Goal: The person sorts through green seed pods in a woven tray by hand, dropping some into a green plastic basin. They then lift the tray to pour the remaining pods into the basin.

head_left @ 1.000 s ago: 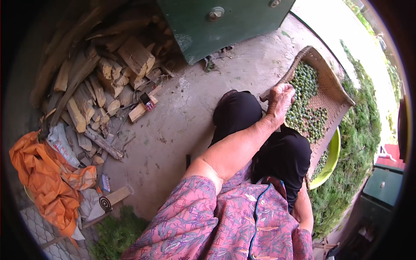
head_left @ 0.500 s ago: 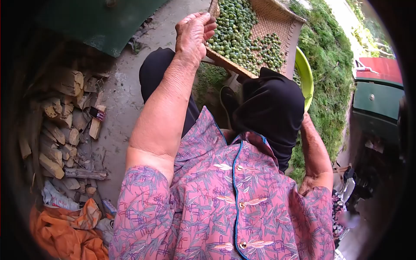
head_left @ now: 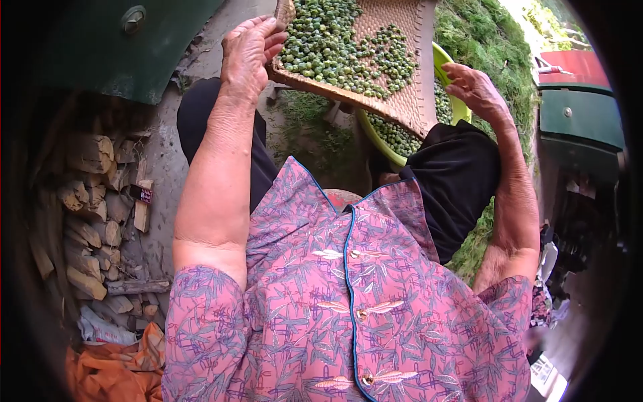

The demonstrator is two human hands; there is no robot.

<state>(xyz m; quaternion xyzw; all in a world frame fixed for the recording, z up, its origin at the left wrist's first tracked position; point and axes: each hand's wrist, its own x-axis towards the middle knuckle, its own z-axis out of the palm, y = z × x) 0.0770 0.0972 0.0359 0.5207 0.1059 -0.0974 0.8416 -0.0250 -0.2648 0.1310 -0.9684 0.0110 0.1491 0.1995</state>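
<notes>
My left hand [head_left: 249, 55] grips the near left corner of a woven tray [head_left: 429, 63], its fingers bent round the edge. Many small green fruits [head_left: 318, 47] lie on the tray, thickest at its left side. My right hand [head_left: 477, 92] is raised over the right rim of a lime-green basin [head_left: 462, 110], its fingers loosely bent and apart, holding nothing that I can see. The basin stands partly under the tray and holds more green fruits [head_left: 395, 137].
Split firewood [head_left: 87, 208] is stacked at the left. An orange cloth [head_left: 117, 368] lies below it. Feathery green plants [head_left: 489, 40] cover the ground at the right. Dark green panels stand at upper left [head_left: 127, 40] and right [head_left: 579, 114].
My right hand has come up from beside my knee to the basin's rim. The basin now shows more, under the tray. The tray and my left hand appear further left in view.
</notes>
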